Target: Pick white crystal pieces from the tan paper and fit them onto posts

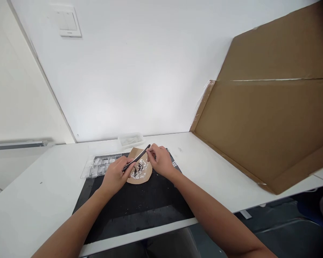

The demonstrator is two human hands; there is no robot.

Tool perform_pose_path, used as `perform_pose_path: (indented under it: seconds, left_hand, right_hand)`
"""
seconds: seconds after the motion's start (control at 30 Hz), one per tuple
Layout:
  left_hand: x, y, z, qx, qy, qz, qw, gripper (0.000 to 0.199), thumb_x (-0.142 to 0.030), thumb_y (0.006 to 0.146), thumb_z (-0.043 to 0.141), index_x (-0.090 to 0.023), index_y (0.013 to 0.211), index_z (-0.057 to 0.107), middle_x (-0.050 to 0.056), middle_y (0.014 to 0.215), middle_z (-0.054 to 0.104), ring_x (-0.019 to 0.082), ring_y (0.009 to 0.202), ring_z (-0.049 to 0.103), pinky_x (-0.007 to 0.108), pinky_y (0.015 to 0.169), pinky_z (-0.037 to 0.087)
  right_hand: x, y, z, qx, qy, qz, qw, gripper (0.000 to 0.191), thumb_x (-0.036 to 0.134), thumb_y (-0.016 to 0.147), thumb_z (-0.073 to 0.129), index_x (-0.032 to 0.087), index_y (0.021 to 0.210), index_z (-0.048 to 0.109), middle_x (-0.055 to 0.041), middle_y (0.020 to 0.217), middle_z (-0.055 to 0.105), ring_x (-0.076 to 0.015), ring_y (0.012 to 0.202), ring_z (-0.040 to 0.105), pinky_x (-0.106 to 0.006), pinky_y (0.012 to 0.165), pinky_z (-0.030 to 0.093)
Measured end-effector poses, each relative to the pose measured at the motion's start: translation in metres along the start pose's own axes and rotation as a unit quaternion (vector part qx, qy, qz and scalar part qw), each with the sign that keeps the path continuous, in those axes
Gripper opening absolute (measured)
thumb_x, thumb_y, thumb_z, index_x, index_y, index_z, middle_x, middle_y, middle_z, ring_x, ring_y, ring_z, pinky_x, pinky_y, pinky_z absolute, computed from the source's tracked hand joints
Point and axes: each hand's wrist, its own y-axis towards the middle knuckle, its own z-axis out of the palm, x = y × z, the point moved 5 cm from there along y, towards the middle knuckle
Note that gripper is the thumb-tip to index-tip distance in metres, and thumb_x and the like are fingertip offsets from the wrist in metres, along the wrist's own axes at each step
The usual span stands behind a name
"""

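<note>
My left hand [119,173] is closed around the lower end of a long, thin dark strip [141,155] with a pale edge, which slants up to the right. At the strip's upper end my right hand [160,160] is closed in a pinch, its fingertips against the strip's side. Whatever small thing may be between those fingertips is hidden. Under both hands lies a brown paper piece [140,181] with a rounded lower edge. Scattered on it are white fragments [141,168] and a few dark slivers. The paper rests on a black mat [140,200].
Left of the paper, a clear compartment box [93,171] holds whitish contents. A translucent tray [131,139] stands at the back near the wall [140,71]. On the right, a large cardboard panel [258,125] leans over the white table [220,172]. The table's front edge runs below the mat.
</note>
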Motion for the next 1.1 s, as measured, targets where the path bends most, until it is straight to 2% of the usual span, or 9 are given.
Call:
perform_pose_path:
  seconds: [0.1, 0.17, 0.23, 0.37, 0.47, 0.63, 0.77, 1.0, 1.1]
  left_hand:
    - [0.0, -0.001, 0.001, 0.004, -0.002, 0.002, 1.0, 0.022, -0.036, 0.102, 0.049, -0.022, 0.106, 0.065, 0.003, 0.08, 0.065, 0.018, 0.072, 0.065, 0.03, 0.068, 0.047]
    - [0.0, -0.001, 0.001, 0.006, -0.006, 0.003, 1.0, 0.022, -0.036, 0.102, 0.049, -0.022, 0.106, 0.065, 0.003, 0.078, 0.064, 0.017, 0.069, 0.064, 0.03, 0.068, 0.047]
    - [-0.001, -0.001, 0.001, 0.008, -0.01, 0.003, 1.0, 0.022, -0.036, 0.102, 0.048, -0.022, 0.107, 0.066, 0.002, 0.076, 0.063, 0.017, 0.068, 0.063, 0.03, 0.068, 0.047]
    - [-0.001, 0.0, 0.0, 0.007, -0.009, 0.0, 1.0, 0.022, -0.035, 0.102, 0.049, -0.022, 0.107, 0.066, 0.001, 0.074, 0.062, 0.017, 0.069, 0.063, 0.03, 0.07, 0.047]
    - [0.0, 0.001, 0.0, 0.004, -0.009, 0.001, 1.0, 0.023, -0.035, 0.103, 0.048, -0.022, 0.107, 0.066, 0.002, 0.077, 0.063, 0.016, 0.068, 0.062, 0.03, 0.07, 0.047]
    - [0.002, 0.0, 0.0, -0.002, -0.007, -0.004, 1.0, 0.023, -0.037, 0.102, 0.049, -0.022, 0.107, 0.066, 0.004, 0.081, 0.065, 0.019, 0.076, 0.065, 0.031, 0.072, 0.047]
    - [0.001, -0.001, 0.001, 0.004, -0.016, -0.009, 1.0, 0.022, -0.037, 0.102, 0.05, -0.022, 0.107, 0.066, 0.002, 0.077, 0.064, 0.018, 0.071, 0.063, 0.031, 0.071, 0.047]
    - [0.005, 0.001, 0.0, -0.01, -0.046, -0.051, 0.998, 0.021, -0.038, 0.1, 0.053, -0.024, 0.103, 0.068, -0.001, 0.074, 0.069, 0.017, 0.067, 0.066, 0.03, 0.07, 0.049]
    - [0.007, 0.001, 0.0, -0.015, -0.057, -0.069, 0.996, 0.021, -0.039, 0.1, 0.054, -0.025, 0.104, 0.068, -0.002, 0.072, 0.071, 0.017, 0.068, 0.068, 0.03, 0.072, 0.051]
  right_hand:
    - [-0.017, 0.004, -0.008, -0.022, 0.016, 0.037, 0.999, 0.014, 0.029, 0.102, 0.046, 0.025, 0.089, 0.046, 0.0039, 0.068, 0.071, -0.0166, 0.058, 0.062, -0.03, 0.068, 0.042]
    - [-0.018, 0.004, -0.008, -0.018, 0.03, 0.041, 0.999, 0.014, 0.03, 0.102, 0.045, 0.025, 0.09, 0.045, 0.0035, 0.069, 0.071, -0.0168, 0.058, 0.062, -0.029, 0.064, 0.041]
    - [-0.01, 0.001, -0.002, 0.004, 0.038, 0.02, 0.999, 0.013, 0.029, 0.103, 0.045, 0.025, 0.091, 0.046, 0.0035, 0.068, 0.07, -0.0164, 0.058, 0.062, -0.03, 0.067, 0.042]
    - [0.02, -0.008, 0.016, 0.065, 0.012, -0.069, 0.995, 0.013, 0.026, 0.101, 0.047, 0.024, 0.089, 0.049, 0.0024, 0.069, 0.07, -0.0166, 0.061, 0.061, -0.035, 0.086, 0.043]
    - [0.027, -0.01, 0.02, 0.072, -0.017, -0.094, 0.993, 0.015, 0.026, 0.101, 0.048, 0.023, 0.086, 0.049, 0.0008, 0.07, 0.069, -0.0174, 0.063, 0.06, -0.035, 0.086, 0.042]
    - [-0.002, 0.0, -0.002, 0.001, -0.018, -0.01, 1.0, 0.011, 0.025, 0.101, 0.048, 0.024, 0.09, 0.049, 0.0031, 0.07, 0.07, -0.0169, 0.059, 0.06, -0.033, 0.081, 0.042]
    - [-0.018, 0.003, -0.011, -0.038, -0.006, 0.033, 0.999, 0.013, 0.029, 0.101, 0.048, 0.025, 0.089, 0.047, 0.0026, 0.069, 0.071, -0.0194, 0.063, 0.063, -0.031, 0.069, 0.042]
    - [0.015, -0.007, 0.016, 0.049, -0.004, -0.05, 0.998, 0.013, 0.026, 0.102, 0.046, 0.024, 0.09, 0.049, 0.0018, 0.068, 0.069, -0.0185, 0.061, 0.062, -0.037, 0.086, 0.042]
    - [0.019, -0.008, 0.015, 0.044, -0.017, -0.05, 0.998, 0.015, 0.028, 0.102, 0.045, 0.024, 0.089, 0.048, 0.001, 0.068, 0.069, -0.0189, 0.063, 0.063, -0.037, 0.085, 0.041]
